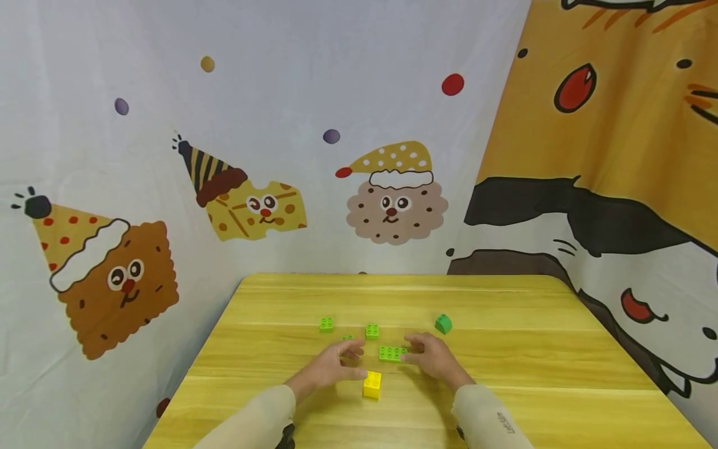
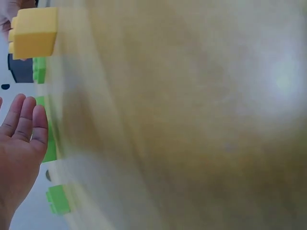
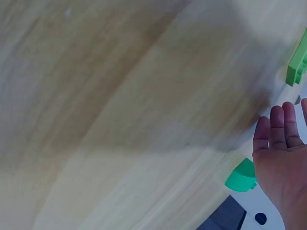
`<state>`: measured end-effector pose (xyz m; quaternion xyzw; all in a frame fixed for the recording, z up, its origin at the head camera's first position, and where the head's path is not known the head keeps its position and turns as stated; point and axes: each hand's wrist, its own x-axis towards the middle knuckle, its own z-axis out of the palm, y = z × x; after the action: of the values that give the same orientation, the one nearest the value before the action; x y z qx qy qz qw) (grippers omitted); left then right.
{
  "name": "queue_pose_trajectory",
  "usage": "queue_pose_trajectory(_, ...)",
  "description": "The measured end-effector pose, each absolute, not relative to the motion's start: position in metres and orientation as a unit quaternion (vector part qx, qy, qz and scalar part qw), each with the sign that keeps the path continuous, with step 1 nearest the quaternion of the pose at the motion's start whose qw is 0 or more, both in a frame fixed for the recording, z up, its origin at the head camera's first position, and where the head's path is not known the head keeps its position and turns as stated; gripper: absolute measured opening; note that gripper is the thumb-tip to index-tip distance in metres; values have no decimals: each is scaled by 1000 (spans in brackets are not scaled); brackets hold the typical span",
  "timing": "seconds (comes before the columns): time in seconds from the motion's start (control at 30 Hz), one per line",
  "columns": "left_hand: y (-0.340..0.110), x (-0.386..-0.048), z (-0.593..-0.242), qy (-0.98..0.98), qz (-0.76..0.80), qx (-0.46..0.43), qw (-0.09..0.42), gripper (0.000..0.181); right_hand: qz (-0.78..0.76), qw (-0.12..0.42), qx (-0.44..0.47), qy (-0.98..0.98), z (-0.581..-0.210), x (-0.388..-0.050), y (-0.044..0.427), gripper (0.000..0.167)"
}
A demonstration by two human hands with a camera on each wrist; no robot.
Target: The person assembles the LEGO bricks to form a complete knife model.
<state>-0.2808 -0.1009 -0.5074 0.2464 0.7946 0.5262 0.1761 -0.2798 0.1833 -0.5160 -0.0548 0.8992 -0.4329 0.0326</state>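
Note:
My left hand (image 1: 331, 365) hovers above the table with fingers loosely bent and nothing in its grasp. Beside its thumb in the head view stands a yellow building block (image 1: 372, 385); the left wrist view shows a gap between that block (image 2: 34, 33) and the hand (image 2: 21, 148). My right hand (image 1: 434, 357), relaxed and holding nothing, is nearest the long light-green block (image 1: 391, 353), its thumb overlapping the block's right end. Whether they touch, I cannot tell. A dark-green curved block (image 1: 444, 323) lies beyond the right hand, and shows beside it in the right wrist view (image 3: 241, 176).
Two small light-green blocks sit farther back: one at the left (image 1: 326, 325), one near the middle (image 1: 372, 332). Another green block (image 1: 348, 338) is mostly hidden behind my left hand. The wooden table (image 1: 269, 299) ends at a cartoon-printed cloth (image 1: 314, 187).

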Motion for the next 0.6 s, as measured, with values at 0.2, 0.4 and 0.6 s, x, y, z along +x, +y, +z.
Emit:
queue_pose_trajectory(0.2, -102, -277, -513, 783, 537, 242, 197, 71, -447, 33, -46, 893, -523, -281, 186, 50)
queue_pose_trajectory(0.4, -101, -274, -516, 780, 537, 243, 210, 63, -446, 24, -50, 893, -524, -280, 185, 46)
queue_pose_trajectory(0.6, -100, -272, -524, 780, 539, 241, 210, 58, -451, 16, -50, 891, -525, -278, 182, 42)
